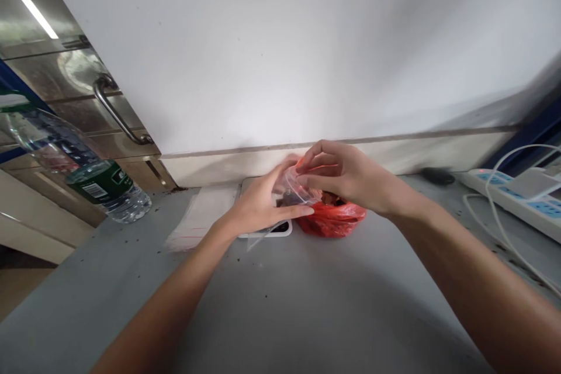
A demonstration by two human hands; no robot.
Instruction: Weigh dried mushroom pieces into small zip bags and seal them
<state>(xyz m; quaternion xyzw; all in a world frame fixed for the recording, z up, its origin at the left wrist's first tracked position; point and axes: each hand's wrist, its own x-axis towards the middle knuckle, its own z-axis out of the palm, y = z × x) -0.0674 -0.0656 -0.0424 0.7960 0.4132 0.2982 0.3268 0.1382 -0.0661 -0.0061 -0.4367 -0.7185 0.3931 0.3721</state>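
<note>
Countertop [307, 304] holds red bag [335, 221]; left hand [258, 203], right hand [346, 175] pinch clear pouch [293, 188].

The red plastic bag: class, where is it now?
In the head view, the red plastic bag lies on the grey table, right of centre, under the right hand, beside the clear bag.

Light is soft and even; the white wall [284, 41] behind the red bag [331, 219] turns greyer to the bag's right. Far left of the bag, the steel cabinet [79, 82] carries a bright strip of glare. The bottle [87, 178] left of the bag and the power strip [517, 190] right of it look stretched and blurred.
</note>
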